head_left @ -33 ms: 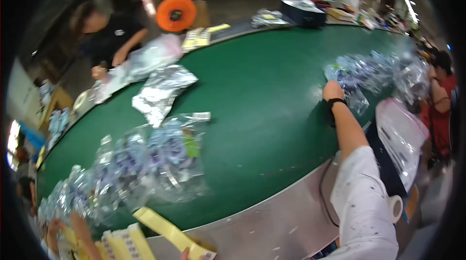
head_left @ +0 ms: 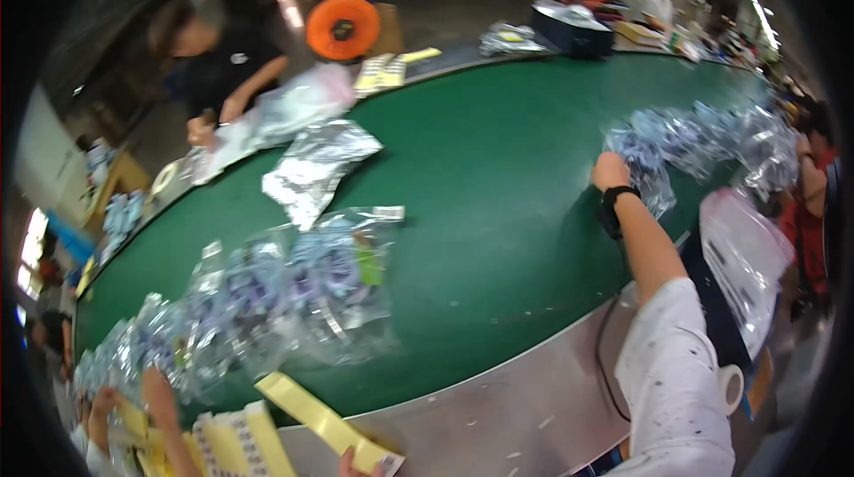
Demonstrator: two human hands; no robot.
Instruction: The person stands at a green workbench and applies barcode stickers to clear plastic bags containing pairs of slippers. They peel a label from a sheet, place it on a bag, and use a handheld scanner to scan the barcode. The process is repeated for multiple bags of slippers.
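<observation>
My right hand [head_left: 612, 173], with a black band at the wrist, reaches over the green belt [head_left: 480, 210]. Its fingers are curled at the near left end of a row of clear plastic bags [head_left: 654, 157] of bluish-purple artificial flowers. The fingertips are partly hidden there. At the lower edge only a few fingers of my left hand [head_left: 354, 464] show, closed on a yellow paper strip [head_left: 311, 410]. Left of it, more bagged flowers [head_left: 302, 286] lie in an overlapping row, the closest one with a green leaf.
Another person's hands [head_left: 160, 401] work beside yellow label sheets [head_left: 240, 441] at lower left. Across the belt, a person in black [head_left: 222, 68] handles plastic near a silver bag [head_left: 320, 165]. Clear bags [head_left: 743, 254] cover a dark bin at right, near a tape roll [head_left: 731, 388].
The view has shifted, so the scene sits farther right. My right hand has drawn slightly left along the belt, and the bag end at it has shifted too. My left hand still holds the strip.
</observation>
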